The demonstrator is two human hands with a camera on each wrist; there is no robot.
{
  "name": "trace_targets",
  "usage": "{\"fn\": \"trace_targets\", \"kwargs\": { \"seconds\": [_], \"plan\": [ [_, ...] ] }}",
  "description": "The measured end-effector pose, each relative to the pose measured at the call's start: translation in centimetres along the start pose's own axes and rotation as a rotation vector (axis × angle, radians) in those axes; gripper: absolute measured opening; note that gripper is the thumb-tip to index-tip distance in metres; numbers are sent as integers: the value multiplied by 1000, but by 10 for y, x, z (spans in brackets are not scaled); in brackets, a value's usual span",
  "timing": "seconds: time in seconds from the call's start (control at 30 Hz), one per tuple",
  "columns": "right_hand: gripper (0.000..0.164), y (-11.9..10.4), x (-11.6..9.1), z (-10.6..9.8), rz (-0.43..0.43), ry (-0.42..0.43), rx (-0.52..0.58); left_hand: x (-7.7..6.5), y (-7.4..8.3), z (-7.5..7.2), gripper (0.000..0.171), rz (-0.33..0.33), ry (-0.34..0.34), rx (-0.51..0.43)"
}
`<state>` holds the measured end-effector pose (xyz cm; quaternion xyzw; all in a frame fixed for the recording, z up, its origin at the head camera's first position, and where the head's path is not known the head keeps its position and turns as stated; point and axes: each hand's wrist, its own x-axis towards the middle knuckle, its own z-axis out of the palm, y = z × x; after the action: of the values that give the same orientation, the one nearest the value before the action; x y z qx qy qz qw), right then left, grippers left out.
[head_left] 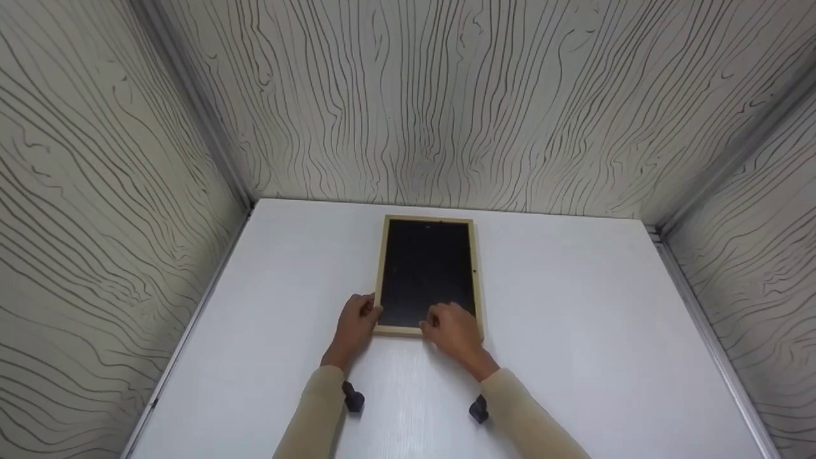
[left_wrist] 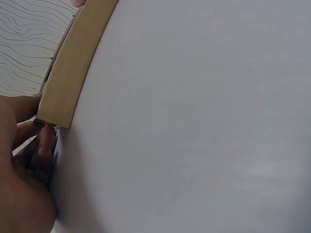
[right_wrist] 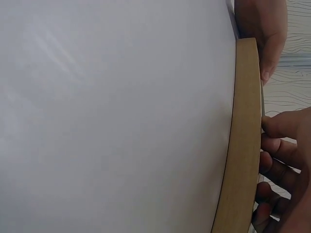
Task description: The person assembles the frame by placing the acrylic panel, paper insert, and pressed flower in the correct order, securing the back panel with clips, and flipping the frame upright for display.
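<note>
A light wooden picture frame (head_left: 381, 271) with a black panel (head_left: 428, 271) lies flat on the white table. Small dark tabs dot its rim, with several showing in the left wrist view. My left hand (head_left: 356, 325) grips the frame's left side by the near corner, thumb over the top and fingers along the outer side. At the near rim, my right hand (head_left: 454, 331) has its fingers curled, thumb and fingertips drawn together on the rim's upper edge. In the right wrist view the right fingers (right_wrist: 277, 167) line that edge; what lies between their tips is hidden.
The white table (head_left: 574, 331) spreads around the frame on every side. Wood-grain patterned panels (head_left: 421, 102) enclose it at the back and both sides, with metal rails along their joins. Dark wrist-camera mounts (head_left: 354, 400) hang by both sleeves.
</note>
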<state>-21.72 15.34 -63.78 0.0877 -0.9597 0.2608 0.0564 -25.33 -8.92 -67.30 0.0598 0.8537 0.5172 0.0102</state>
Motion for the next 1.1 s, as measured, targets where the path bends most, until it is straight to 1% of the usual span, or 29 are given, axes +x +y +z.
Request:
{"fn": "trace_targets", "kwargs": {
  "seconds": [0.13,0.37,0.6,0.77,0.9,1.1],
  "plan": [
    [18,-4,2,-2,37,-21,6,-1,-2,-1,45,7,-1,-12],
    [18,-10,6,-8,72,-76,31,-3,-3,-2,47,-27,-7,-30],
    [16,-13,12,-13,104,-135,27,-3,-3,-1,48,-20,-15,-11],
    [13,-16,17,-16,133,-167,-2,-3,-3,0,49,-21,-19,-6],
    [12,-17,20,-18,137,-186,-32,-3,-3,0,49,-26,-17,-5],
    [11,-22,25,-21,149,-209,-53,-1,-5,0,48,-3,-11,-10]
  ]
}}
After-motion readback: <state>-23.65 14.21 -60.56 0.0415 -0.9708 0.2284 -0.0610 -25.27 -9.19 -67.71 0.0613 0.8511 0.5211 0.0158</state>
